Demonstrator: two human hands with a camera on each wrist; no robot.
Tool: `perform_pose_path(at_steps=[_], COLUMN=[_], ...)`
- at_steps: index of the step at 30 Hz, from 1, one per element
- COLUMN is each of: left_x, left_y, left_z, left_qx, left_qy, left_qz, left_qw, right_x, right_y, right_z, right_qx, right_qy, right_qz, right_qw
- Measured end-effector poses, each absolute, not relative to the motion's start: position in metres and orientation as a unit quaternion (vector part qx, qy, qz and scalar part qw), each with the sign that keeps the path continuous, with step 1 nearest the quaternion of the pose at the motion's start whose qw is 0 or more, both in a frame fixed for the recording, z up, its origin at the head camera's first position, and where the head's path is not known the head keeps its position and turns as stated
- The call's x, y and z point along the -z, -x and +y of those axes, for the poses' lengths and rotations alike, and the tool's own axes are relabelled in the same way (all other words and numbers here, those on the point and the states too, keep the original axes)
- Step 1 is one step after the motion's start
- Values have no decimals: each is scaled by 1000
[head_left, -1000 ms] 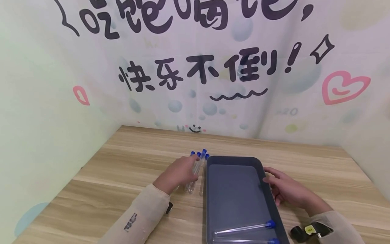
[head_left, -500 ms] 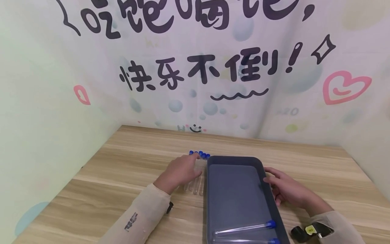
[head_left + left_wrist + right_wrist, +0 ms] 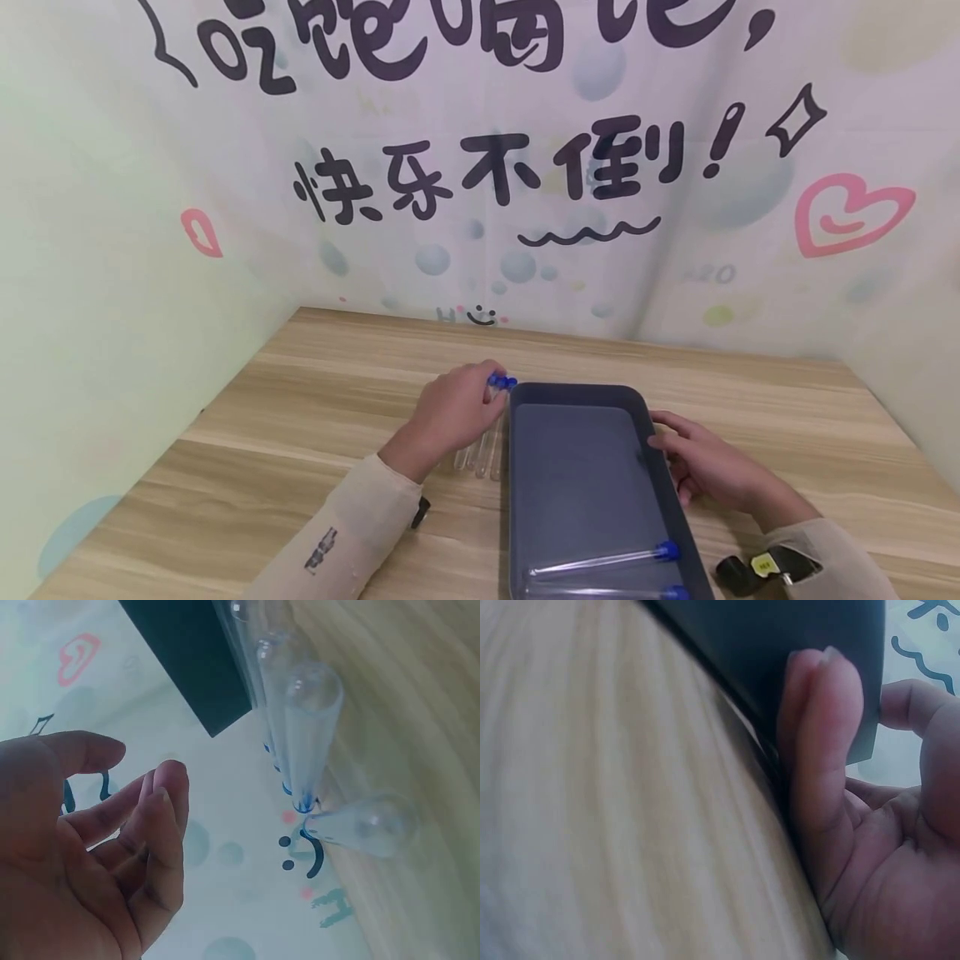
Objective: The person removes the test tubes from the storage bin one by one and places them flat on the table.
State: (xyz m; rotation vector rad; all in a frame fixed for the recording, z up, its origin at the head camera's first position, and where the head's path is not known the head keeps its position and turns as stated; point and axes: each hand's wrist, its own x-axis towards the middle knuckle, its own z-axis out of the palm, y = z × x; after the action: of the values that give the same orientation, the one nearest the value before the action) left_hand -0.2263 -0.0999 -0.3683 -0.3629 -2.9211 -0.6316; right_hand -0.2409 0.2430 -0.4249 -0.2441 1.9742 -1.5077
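Observation:
Several clear test tubes (image 3: 481, 454) with blue caps lie side by side on the table along the tray's left wall. My left hand (image 3: 453, 408) is over their capped ends, hiding part of them. In the left wrist view, that hand's fingers (image 3: 161, 840) are loosely bent with nothing between them, and one tube (image 3: 367, 825) lies angled away from the others. My right hand (image 3: 712, 467) holds the dark grey tray (image 3: 585, 475) at its right side. The right wrist view shows its fingers (image 3: 825, 727) against the tray's outer wall and the thumb at the rim.
Two more blue-capped test tubes (image 3: 600, 562) lie across the near end inside the tray. The wooden table (image 3: 262, 433) meets a printed cloth backdrop (image 3: 480, 250) at the back and pale walls at the sides.
A second ago my left hand held a tilted test tube; it was then lowered among the others and let go. The hand has since shifted toward the caps. My right hand stays put.

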Motion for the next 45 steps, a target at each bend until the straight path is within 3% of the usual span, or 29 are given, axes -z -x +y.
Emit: perform_pose_path(at_steps=[14, 27, 35, 45], left_x=[361, 361, 366, 370], left_y=[213, 200, 194, 189], left_z=[-86, -71, -63, -58], left_qx=[205, 260, 241, 210], left_qy=[163, 231, 324, 358], left_qz=[-962, -937, -914, -908], left_qw=[80, 17, -42, -66], right_x=[425, 427, 427, 426], right_y=[241, 242, 241, 240], right_z=[243, 244, 244, 243], right_qx=[569, 569, 571, 570], right_qy=[90, 93, 91, 95], right_qz=[754, 753, 753, 756], right_qw=[317, 317, 315, 308])
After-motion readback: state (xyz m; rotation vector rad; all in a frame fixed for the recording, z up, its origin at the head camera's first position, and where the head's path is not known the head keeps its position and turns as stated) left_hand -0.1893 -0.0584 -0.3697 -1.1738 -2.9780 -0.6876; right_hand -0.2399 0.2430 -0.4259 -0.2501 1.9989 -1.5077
